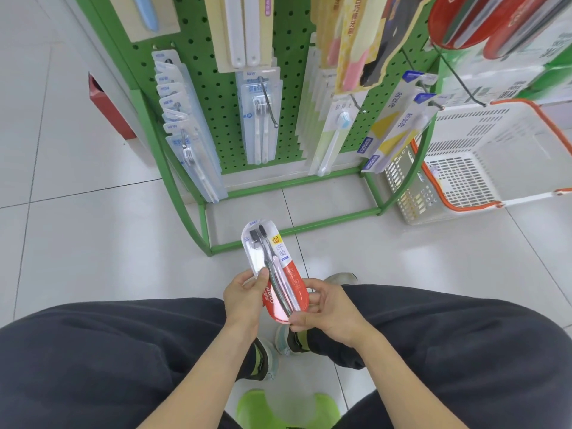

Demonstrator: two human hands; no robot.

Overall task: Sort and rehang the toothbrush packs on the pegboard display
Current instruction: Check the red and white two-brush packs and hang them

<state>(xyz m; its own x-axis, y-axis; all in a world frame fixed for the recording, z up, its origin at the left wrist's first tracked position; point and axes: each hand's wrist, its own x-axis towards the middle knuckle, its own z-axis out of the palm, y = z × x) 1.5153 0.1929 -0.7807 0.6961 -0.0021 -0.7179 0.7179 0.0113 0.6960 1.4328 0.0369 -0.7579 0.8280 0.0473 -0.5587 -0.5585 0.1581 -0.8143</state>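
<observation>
A red and white toothbrush pack [272, 261] with two dark-bristled brushes is held low in front of me, above my knees. My left hand [244, 297] grips its left edge with the thumb on the front. My right hand [326, 311] holds its lower red end from the right. Ahead stands the green pegboard [213, 97]. On its pegs hang a row of blue-topped packs [182, 125] at the left, a twin-brush pack [260, 119] in the middle, a white and blue brush pack [334, 134], and yellow and blue packs [393, 128] at the right.
A white plastic basket [464, 168] with orange handles sits on the floor right of the stand. A red box [108, 109] stands behind the stand's left side. The stand's green base frame [291, 226] lies just beyond the pack. A green stool [288, 410] shows between my legs.
</observation>
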